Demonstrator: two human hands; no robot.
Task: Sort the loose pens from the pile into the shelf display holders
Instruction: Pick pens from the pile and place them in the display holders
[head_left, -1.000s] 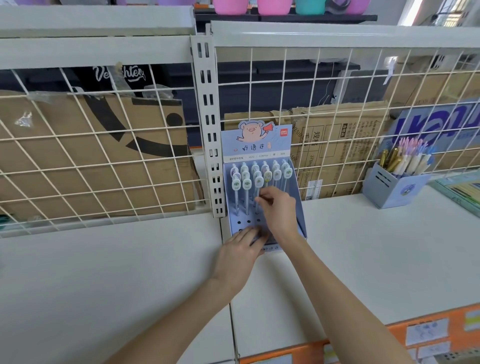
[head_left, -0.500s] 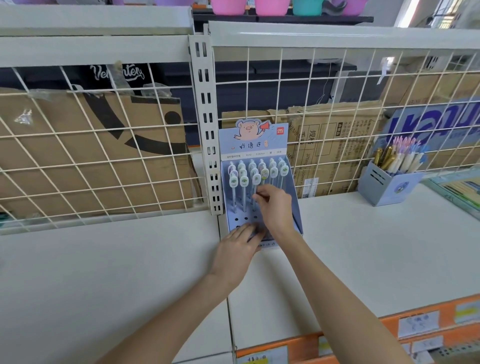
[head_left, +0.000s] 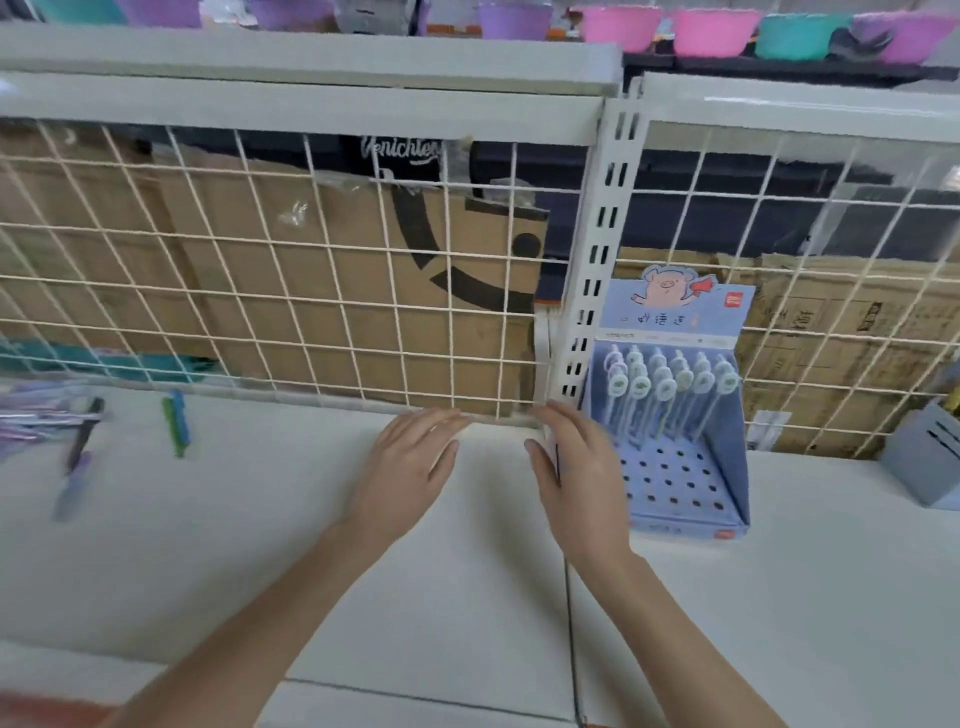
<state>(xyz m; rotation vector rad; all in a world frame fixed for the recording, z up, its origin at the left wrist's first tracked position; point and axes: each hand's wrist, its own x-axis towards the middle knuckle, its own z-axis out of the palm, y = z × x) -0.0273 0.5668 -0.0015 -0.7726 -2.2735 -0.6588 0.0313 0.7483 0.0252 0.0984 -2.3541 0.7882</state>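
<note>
Both our left hand (head_left: 410, 457) and right hand (head_left: 576, 467) hover spread and empty above the white shelf (head_left: 467, 597). The blurred pile of loose pens (head_left: 57, 431) lies far left, the blue perforated cardboard pen holder (head_left: 675, 457) right. Risk: a hasty sideways sweep may scatter pens.

Even, bright light falls on my white shelf (head_left: 260, 545) with hardly a shadow, the loose pens (head_left: 57, 431) at left smear with motion blur, and the wire grid (head_left: 311, 291) bows toward the edges.
</note>
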